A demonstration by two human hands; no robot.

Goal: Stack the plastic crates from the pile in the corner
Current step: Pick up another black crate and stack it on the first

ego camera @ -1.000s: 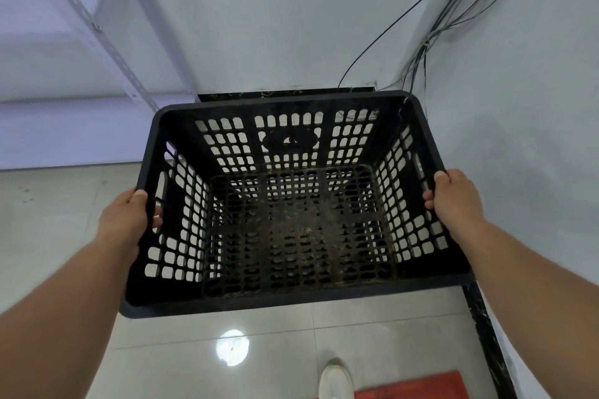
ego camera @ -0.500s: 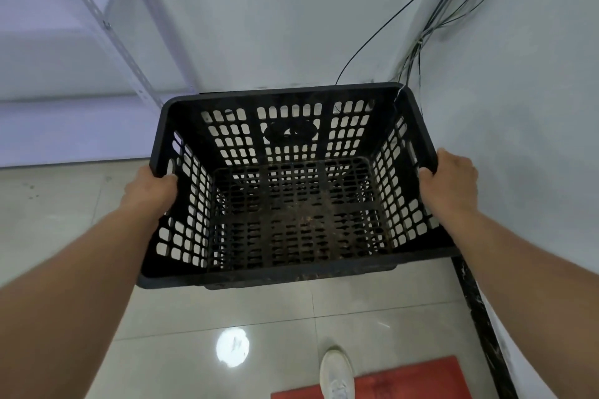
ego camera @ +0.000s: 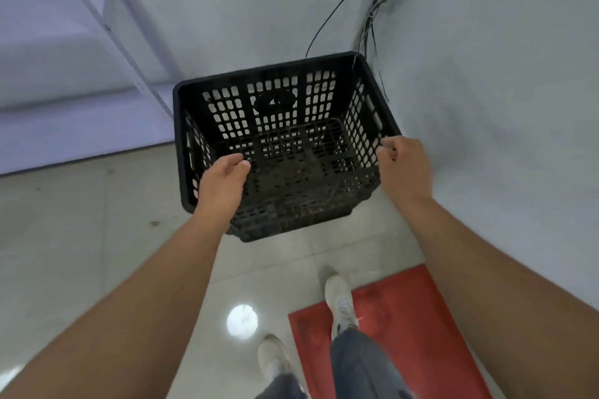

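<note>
A black perforated plastic crate [ego camera: 278, 126] sits low in the corner where the two white walls meet, open side up and empty. My left hand [ego camera: 223, 186] hovers over its near-left part with loosely curled fingers that hold nothing. My right hand [ego camera: 403, 168] covers the crate's near-right corner, its curled fingers at the rim. Whether that hand still grips the rim is hidden. What the crate rests on cannot be made out.
Dark cables [ego camera: 372, 10] hang down the corner just behind the crate. A pale metal shelf frame [ego camera: 107, 26] stands at the left wall. A red mat [ego camera: 398, 317] lies on the tiled floor at the right, under my white shoes [ego camera: 338, 298].
The crate has gone forward and down into the corner. My left hand has let go of its left rim. I have stepped back, so my legs and more of the mat show.
</note>
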